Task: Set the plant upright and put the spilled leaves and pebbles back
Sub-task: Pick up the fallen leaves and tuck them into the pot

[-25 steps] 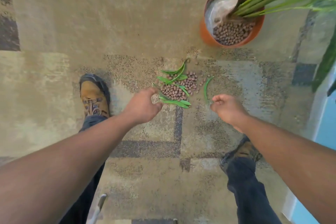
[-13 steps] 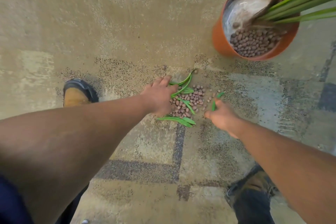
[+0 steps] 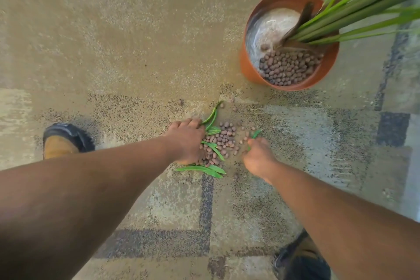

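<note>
While curled on pebbles (image 3: 223, 137) and pinching a leaf (image 3: 256, 133), hands beside upright pot (image 3: 252, 70).

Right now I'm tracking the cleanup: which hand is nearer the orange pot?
Right. The right hand is below and a little left of the orange pot in the picture; the left hand is further left, across the spilled pebbles.

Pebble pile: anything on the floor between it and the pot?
Nothing visible. Bare carpet with a few stray pebbles lies between the pebble pile and the orange pot. Both the left hand and the right hand are already at the pile, among loose leaves.
</note>
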The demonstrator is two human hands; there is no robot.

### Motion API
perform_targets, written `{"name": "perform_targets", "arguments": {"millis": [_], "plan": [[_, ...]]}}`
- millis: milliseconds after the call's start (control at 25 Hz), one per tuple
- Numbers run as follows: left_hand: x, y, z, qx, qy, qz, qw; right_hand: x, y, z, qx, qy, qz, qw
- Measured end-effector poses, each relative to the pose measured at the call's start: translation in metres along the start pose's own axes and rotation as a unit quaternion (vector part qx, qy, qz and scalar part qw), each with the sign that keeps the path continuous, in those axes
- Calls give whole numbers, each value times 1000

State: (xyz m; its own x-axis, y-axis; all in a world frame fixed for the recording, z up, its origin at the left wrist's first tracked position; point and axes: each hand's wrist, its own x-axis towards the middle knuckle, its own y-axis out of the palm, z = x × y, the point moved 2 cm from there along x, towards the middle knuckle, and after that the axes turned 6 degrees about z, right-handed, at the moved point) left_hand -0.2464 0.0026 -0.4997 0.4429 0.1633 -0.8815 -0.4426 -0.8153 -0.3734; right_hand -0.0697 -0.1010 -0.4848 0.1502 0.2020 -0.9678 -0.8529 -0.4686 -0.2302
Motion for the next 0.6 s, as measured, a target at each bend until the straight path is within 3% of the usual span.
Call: {"name": "perform_targets", "arguments": {"millis": [80, 200, 440, 600], "plan": [[-6, -6, -4, -43, 8, -95, 995, -2, -5, -4, 19, -11, -30, 999], [-22, -14, -9, -152, 15, -217, 964, -17, -17, -6, 55, -41, -142, 988], [-65, -50, -38, -320, 39, -244, 915, -68, -43, 16, 299, -164, -278, 898], [-67, -116, -67, -474, 86, -310, 819, -90, -88, 46, 346, -280, -325, 834]]}}
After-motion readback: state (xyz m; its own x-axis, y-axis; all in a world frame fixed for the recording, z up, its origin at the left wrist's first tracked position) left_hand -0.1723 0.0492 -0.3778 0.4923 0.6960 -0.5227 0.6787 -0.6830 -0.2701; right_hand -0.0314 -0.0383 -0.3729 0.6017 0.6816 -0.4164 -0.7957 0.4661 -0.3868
